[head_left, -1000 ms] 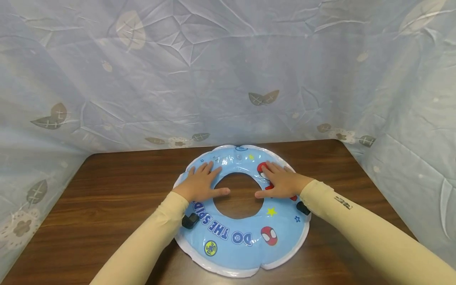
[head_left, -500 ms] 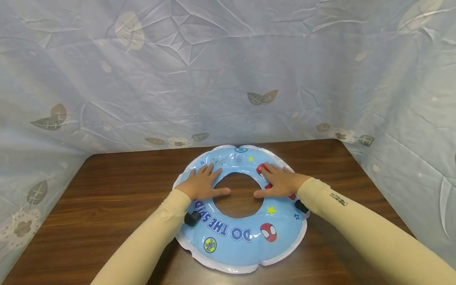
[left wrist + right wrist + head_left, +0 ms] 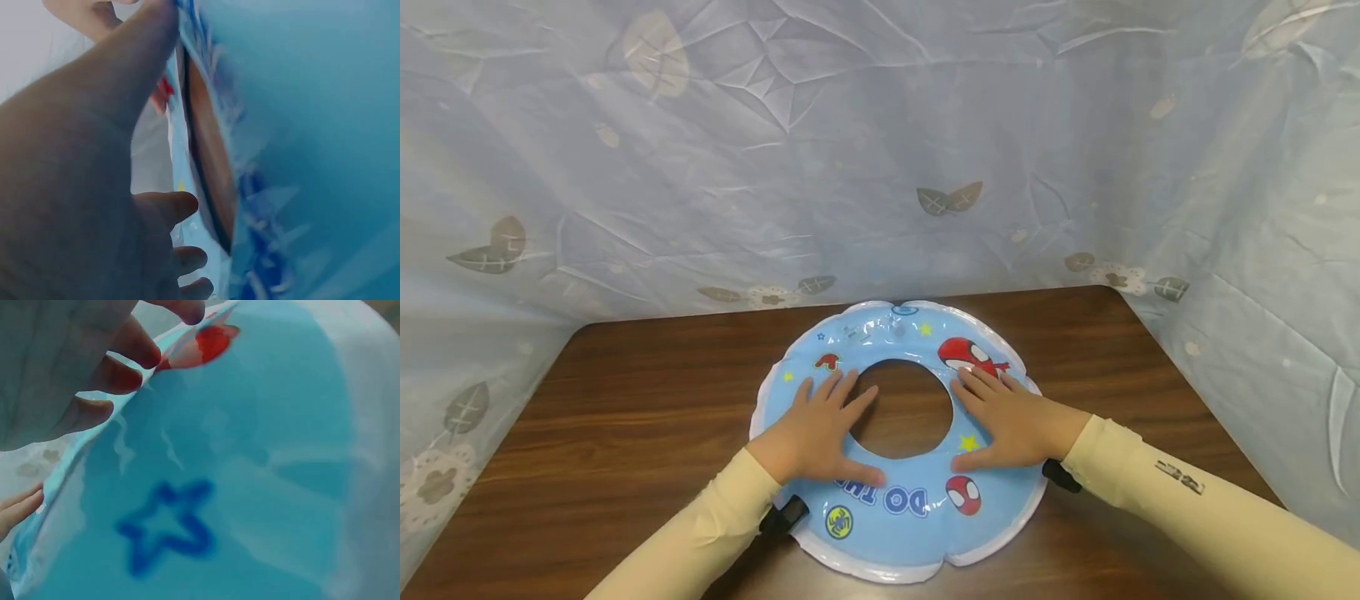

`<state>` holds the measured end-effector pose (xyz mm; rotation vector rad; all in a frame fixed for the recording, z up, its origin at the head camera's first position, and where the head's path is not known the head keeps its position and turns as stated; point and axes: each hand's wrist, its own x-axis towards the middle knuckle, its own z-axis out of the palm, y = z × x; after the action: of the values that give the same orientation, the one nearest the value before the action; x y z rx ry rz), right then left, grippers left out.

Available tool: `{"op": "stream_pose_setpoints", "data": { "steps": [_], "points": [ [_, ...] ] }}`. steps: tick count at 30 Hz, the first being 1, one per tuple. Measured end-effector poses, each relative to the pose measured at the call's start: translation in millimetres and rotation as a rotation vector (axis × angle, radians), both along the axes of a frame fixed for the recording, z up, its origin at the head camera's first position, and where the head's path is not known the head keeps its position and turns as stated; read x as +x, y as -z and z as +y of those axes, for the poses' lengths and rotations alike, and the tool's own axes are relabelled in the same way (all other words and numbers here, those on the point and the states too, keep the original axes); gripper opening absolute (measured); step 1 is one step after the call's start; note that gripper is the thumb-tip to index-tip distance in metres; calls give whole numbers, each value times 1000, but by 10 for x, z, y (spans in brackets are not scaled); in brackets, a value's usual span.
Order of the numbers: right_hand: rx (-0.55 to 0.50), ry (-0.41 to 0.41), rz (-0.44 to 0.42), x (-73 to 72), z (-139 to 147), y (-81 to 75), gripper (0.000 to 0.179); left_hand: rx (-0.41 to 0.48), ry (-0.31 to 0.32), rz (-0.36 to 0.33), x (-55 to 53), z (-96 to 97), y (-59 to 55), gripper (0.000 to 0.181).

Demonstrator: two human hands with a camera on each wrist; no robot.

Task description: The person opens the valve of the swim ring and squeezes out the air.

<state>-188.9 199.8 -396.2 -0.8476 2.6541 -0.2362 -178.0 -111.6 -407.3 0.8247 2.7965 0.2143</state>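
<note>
A light blue inflatable swim ring with a white edge lies flat on the table, printed with stars, red masks and lettering. My left hand is spread over its left side, thumb pointing toward the lettering near the front. Over the right side is my right hand, its fingers spread below the large red mask figure. Both hands look straight-fingered and grip nothing. In the left wrist view the ring's surface fills the right half, with the hole beside it. A blue star on the ring shows in the right wrist view.
The brown wooden table extends on both sides of the ring. A pale blue-grey curtain with leaf prints hangs behind it and along both sides. Black straps with small devices sit at the wrists.
Both hands have slid toward the front of the ring and slightly outward, uncovering more of the red figure and a small red print on the left. The ring stays nearly in place.
</note>
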Motion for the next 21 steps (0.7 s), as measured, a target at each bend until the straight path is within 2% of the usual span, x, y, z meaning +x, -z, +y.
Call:
{"op": "stream_pose_setpoints", "data": {
  "steps": [3,7,11,14,18,21],
  "points": [
    [3,3,-6,61,13,12,116,16,-12,-22,81,-20,37,118],
    [18,13,-17,70,5,43,117,14,-11,-17,104,-28,106,118],
    [29,16,-23,53,-1,50,117,-9,-10,-17,96,-34,135,118],
    [36,15,-18,36,0,42,116,12,-11,-24,74,-53,116,118],
    [32,27,-7,25,20,27,118,55,-2,4,30,-121,86,118],
    [25,46,-4,27,47,26,120,52,-16,11,11,-196,89,122]
  ]
}}
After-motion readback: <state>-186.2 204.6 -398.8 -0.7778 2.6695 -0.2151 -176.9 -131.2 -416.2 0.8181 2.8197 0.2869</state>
